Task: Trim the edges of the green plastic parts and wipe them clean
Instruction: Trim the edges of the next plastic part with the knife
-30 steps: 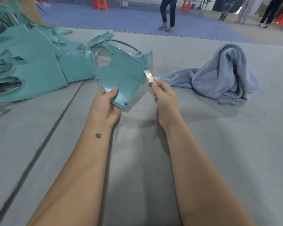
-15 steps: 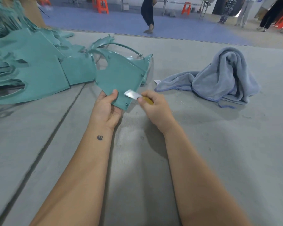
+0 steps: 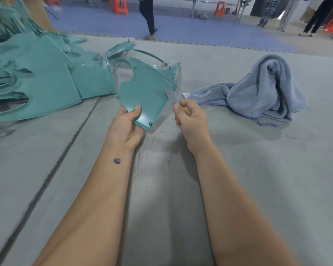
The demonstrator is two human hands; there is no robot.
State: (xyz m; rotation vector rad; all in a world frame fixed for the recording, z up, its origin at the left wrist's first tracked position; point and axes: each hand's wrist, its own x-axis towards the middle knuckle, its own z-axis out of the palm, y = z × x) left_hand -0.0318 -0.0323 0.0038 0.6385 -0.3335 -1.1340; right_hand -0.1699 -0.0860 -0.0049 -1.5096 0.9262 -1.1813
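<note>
My left hand (image 3: 126,127) grips the near corner of a flat green plastic part (image 3: 146,91), thumb on top, holding it just above the grey floor. My right hand (image 3: 190,120) pinches a small blade (image 3: 171,96) with a yellow handle. The blade's metal tip lies against the part's right edge. A crumpled grey cloth (image 3: 261,91) lies on the floor to the right, apart from both hands.
A pile of more green plastic parts (image 3: 37,77) fills the left side, touching the held part's far end. A dark seam (image 3: 69,143) runs across the grey mat. Several people and orange stools (image 3: 121,5) stand on the blue floor far behind.
My right hand has slid the blade from the part's lower corner back up its right edge. The left hand keeps its grip and the part has barely moved.
</note>
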